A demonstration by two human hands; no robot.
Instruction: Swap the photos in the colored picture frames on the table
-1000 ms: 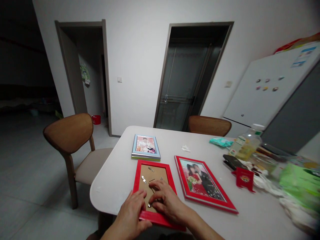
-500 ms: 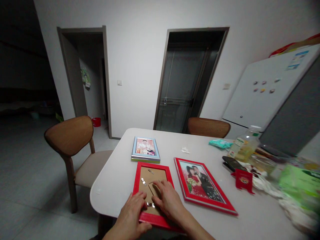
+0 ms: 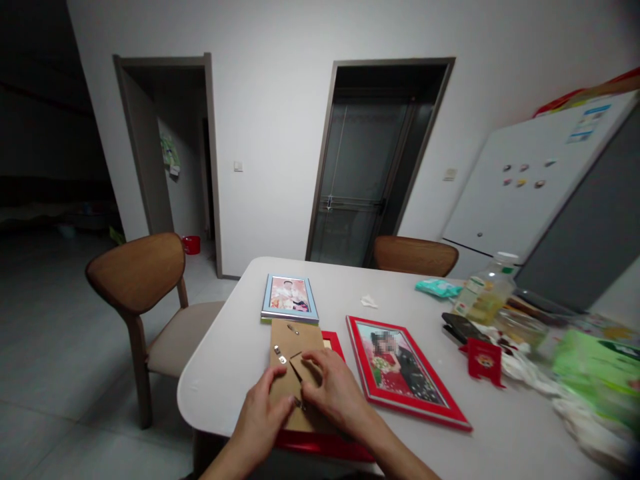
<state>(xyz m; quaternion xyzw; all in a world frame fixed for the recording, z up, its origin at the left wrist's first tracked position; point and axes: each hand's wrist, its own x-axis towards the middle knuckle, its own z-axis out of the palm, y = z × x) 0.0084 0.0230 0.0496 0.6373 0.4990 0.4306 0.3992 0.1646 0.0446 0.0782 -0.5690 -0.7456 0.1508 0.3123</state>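
A brown backing board (image 3: 310, 339) with metal clips lies raised over a red picture frame (image 3: 327, 445), whose lower edge and upper right corner show from under it. My left hand (image 3: 257, 413) grips the board's left side, thumb on top near the lower clip. My right hand (image 3: 337, 393) pinches at the cut flap in the board's middle, which stands slightly up with a dark gap beside it. To the right lies another red picture frame (image 3: 367, 373) with a couple's photo, face up. Behind the board rests a light blue picture frame (image 3: 265, 298) on something green-edged.
On the table's right are a bottle (image 3: 487, 290), a phone-like black object (image 3: 463, 328), a red card (image 3: 485, 361), a teal packet (image 3: 439, 288) and a green tissue pack (image 3: 595, 363). A scrap of tissue (image 3: 369, 302) lies mid-table. Wooden chairs (image 3: 140, 267) stand left and behind.
The backing board has come up out of the red frame and shifted left and away from me, carried by both hands. More of the flap's gap shows.
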